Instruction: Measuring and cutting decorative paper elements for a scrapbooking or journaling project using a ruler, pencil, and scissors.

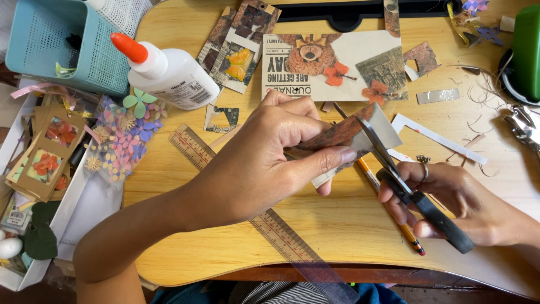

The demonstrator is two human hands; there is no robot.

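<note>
My left hand [275, 152] pinches a small brown patterned paper piece [337, 132] between thumb and fingers above the wooden table [349, 225]. My right hand [450, 197] grips black-handled scissors [394, 163], whose blades are parted around the paper's right edge. A yellow pencil [388, 205] lies on the table under both hands. A clear ruler [270, 222] runs diagonally beneath my left forearm.
A white glue bottle [169, 70] with an orange cap lies at upper left beside a teal basket [50, 39]. A collage page [337, 62] with a bear picture sits behind my hands. A bag of paper flowers [121, 141] and paper scraps [439, 138] surround them.
</note>
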